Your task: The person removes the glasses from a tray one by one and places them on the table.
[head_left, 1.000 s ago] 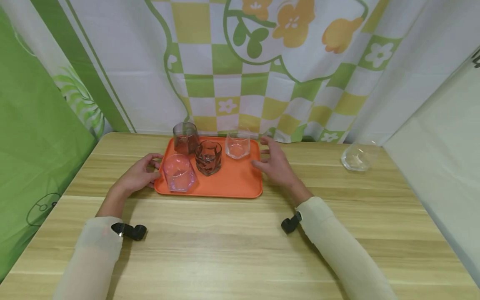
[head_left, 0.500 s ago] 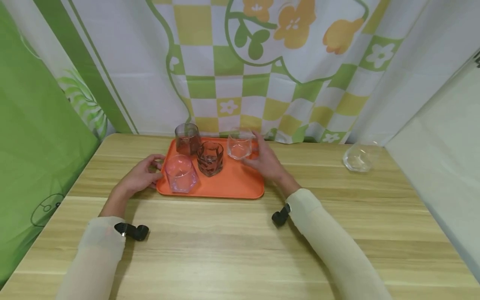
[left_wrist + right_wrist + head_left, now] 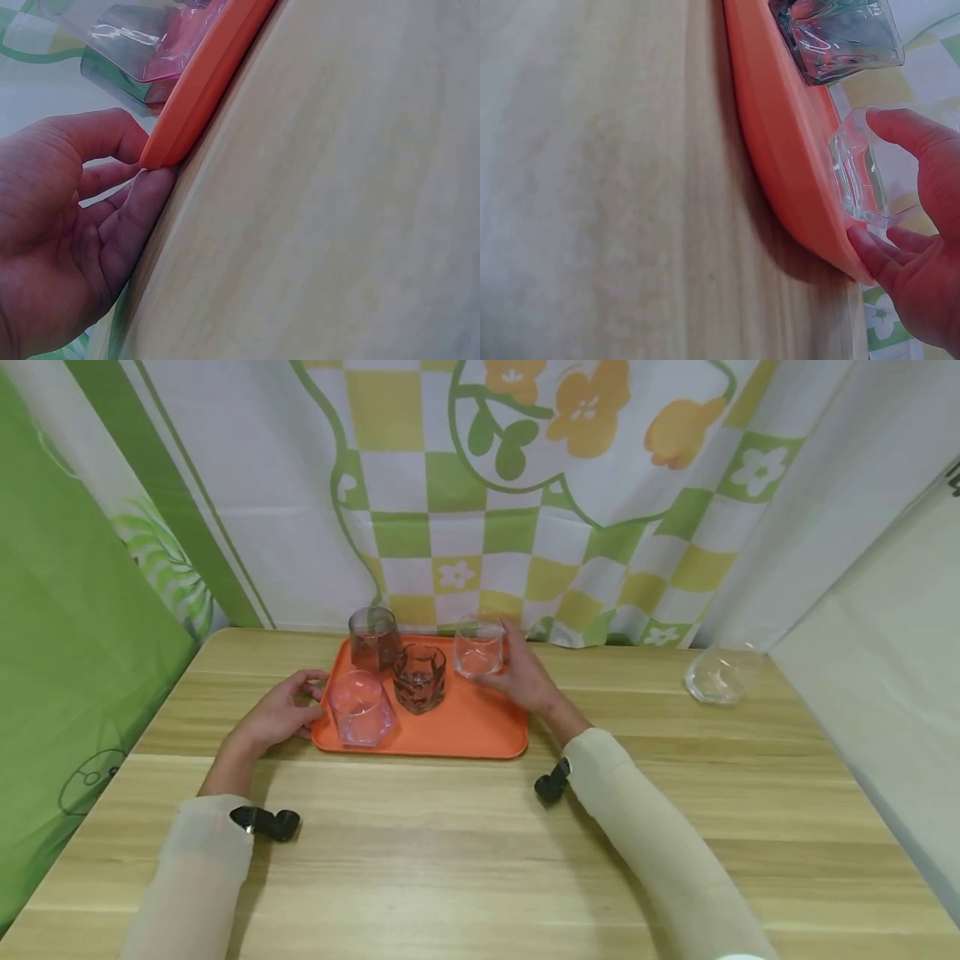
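Observation:
An orange tray (image 3: 468, 727) lies on the wooden table and bears several drinking glasses. At its left edge, my left hand (image 3: 276, 714) pinches the rim; in the left wrist view its thumb and index finger meet the tray's corner (image 3: 196, 97). My right hand (image 3: 527, 678) grips a clear glass (image 3: 477, 652) at the back right of the tray. The right wrist view shows the thumb on one side of this glass (image 3: 855, 169) and the fingers on the other, low by the tray rim. A pinkish faceted glass (image 3: 363, 714) stands nearest my left hand.
A smoky grey glass (image 3: 375, 641) stands at the tray's back left, with a dark brown glass (image 3: 418, 679) near its middle. Another clear glass (image 3: 716, 677) stands far right on the table (image 3: 420, 860). A patterned curtain (image 3: 510, 539) hangs right behind the tray.
My right hand has moved left from beside the tray's right edge onto the clear glass and closed around it. The left hand has stayed at the tray's left rim.

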### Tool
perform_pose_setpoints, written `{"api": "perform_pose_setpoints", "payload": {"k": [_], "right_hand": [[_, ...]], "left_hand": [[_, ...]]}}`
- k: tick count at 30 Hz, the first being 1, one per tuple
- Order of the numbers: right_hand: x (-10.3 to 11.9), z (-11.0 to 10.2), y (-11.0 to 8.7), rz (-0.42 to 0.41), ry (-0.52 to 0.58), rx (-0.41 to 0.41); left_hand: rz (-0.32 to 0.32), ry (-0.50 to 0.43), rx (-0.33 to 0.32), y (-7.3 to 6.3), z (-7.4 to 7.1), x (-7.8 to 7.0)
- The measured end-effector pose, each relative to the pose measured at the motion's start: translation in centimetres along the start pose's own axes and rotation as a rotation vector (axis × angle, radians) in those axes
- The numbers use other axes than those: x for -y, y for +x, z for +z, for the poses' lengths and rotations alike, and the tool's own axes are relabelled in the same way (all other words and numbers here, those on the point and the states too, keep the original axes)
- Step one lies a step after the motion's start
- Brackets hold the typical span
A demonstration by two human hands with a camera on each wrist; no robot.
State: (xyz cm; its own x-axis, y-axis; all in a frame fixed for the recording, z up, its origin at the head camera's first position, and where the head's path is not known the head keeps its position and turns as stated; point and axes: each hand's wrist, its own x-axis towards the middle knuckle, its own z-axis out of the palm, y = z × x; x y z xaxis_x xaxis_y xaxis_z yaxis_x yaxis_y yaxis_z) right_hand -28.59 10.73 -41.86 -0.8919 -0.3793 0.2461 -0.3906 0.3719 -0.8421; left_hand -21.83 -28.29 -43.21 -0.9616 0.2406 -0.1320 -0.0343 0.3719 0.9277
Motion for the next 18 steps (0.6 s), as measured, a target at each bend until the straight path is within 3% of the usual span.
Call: {"api": "perform_pose_setpoints", "payload": {"k": [7,18], "right_hand": [[-0.28,0.38,0.6,-0.08,0.063,0.017],[-0.34,0.39,0.59,0.025,-0.013,0.004]], "left_hand": [[-0.01,-0.02,0.003,0.01,-0.01,0.07],[-0.016,-0.03,0.001,0.02,-0.09,0.02]]}}
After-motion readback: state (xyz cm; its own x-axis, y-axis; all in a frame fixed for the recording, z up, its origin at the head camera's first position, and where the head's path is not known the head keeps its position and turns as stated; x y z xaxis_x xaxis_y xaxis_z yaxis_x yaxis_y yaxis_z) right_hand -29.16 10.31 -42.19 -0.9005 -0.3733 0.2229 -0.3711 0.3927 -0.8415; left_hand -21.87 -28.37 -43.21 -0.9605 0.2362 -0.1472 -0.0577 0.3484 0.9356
